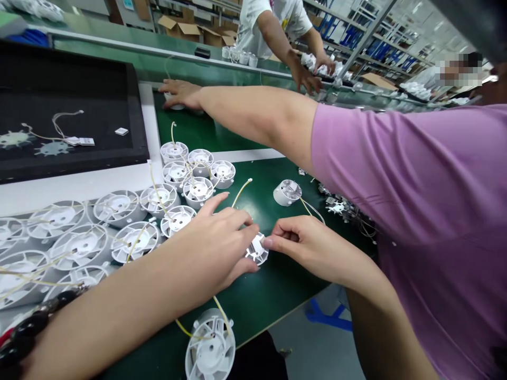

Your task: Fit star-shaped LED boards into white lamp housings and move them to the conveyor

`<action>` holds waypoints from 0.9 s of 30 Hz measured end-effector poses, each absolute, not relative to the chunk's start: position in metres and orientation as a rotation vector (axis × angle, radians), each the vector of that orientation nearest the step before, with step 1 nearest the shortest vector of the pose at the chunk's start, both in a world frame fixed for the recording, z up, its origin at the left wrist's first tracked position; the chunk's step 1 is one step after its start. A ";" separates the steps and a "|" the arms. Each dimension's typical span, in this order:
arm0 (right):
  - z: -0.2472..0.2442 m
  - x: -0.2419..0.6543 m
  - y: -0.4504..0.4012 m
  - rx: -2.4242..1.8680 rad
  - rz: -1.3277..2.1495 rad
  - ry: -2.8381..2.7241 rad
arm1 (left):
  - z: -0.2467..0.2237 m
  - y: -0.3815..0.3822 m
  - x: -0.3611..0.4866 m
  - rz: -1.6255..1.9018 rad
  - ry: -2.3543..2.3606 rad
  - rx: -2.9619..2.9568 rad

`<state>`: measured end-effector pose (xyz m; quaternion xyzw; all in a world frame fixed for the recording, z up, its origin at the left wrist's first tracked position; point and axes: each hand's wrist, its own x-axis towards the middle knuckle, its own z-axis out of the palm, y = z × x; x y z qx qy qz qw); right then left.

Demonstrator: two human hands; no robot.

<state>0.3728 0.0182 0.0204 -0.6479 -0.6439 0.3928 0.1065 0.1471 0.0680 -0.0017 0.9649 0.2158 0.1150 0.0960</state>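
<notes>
My left hand (227,240) is closed around a small white round plastic fan housing (258,256) with spokes, holding it over the green table. Its far side is hidden behind my fingers. At the housing's right edge, my right hand (303,243) is pinched, thumb and forefinger against the top of the part. What sits between those fingertips, if anything, is too small to make out. Near my left forearm stands another white fan housing (209,345) with yellow wires, at the table's front edge. Beyond my right hand lies a white housing (288,192) with a wired piece inside.
Rows of white housings (119,206) with wires fill the left side. A black tray (79,100) holds flat star-shaped plates and wired pieces. A co-worker's arm in a purple sleeve (356,137) reaches across the table. Loose small parts (340,206) lie at the right.
</notes>
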 end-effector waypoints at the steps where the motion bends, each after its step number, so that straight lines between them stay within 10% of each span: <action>1: 0.020 0.374 0.019 -1.912 1.169 -1.902 | -0.002 0.068 0.147 0.326 0.642 2.846; 27: 0.020 0.371 0.010 -1.961 0.834 -2.036 | 0.017 0.064 0.165 -0.107 0.861 2.583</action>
